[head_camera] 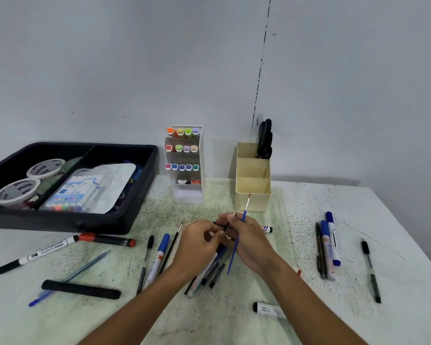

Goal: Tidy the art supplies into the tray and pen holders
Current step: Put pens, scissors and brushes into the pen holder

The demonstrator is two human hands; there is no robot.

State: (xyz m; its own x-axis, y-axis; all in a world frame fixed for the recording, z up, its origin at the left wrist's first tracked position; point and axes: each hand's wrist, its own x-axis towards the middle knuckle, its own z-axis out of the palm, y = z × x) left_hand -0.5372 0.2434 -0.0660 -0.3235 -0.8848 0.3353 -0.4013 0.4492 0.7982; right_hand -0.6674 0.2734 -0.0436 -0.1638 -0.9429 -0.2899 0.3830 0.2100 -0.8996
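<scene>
Both forearms are reaching in over the table (pixel 358 220); the right hand (pixel 249 239) is pinching a blue-handled paintbrush (pixel 237 241), bristles pointing toward the cream pen holder (pixel 253 185); the left hand (pixel 197 245) is curling round a bundle of pens (pixel 210 272); the black tray (pixel 67 222) is sitting far left.
</scene>
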